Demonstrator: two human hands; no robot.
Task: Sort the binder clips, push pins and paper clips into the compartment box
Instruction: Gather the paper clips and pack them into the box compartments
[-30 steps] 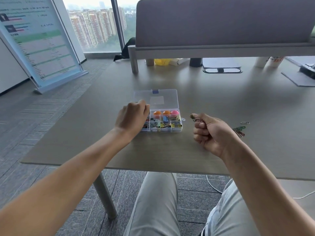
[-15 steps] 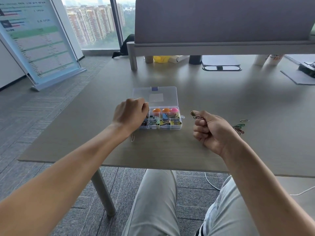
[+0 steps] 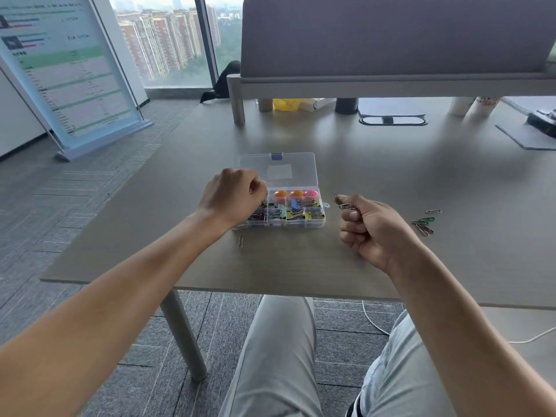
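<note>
The clear compartment box (image 3: pixel 313 225) lies on the table with its lid (image 3: pixel 278 170) flipped open behind it. It holds coloured binder clips (image 3: pixel 296 210), round push pins (image 3: pixel 296 193) and paper clips in separate cells. My left hand (image 3: pixel 231 195) hovers over the box's left cells, fingertips pinched together on what looks like a small metal paper clip. My right hand (image 3: pixel 370 227) is to the right of the box, curled round a bunch of paper clips (image 3: pixel 346 204). More loose paper clips (image 3: pixel 423 225) lie further right. A single clip (image 3: pixel 240 241) lies by the box's front left corner.
The grey table (image 3: pixel 301 266) ends close to my lap. A desk divider (image 3: pixel 391 40) with a metal post (image 3: pixel 237 100) stands at the back, with cups (image 3: pixel 346 105) and a yellow bag (image 3: pixel 285 103) beneath it. A display board (image 3: pixel 69 76) stands on the floor at left.
My left hand has shifted slightly up and left over the box's left cells. A single paper clip now shows on the table by the box's front left corner. My right hand has stayed put.
</note>
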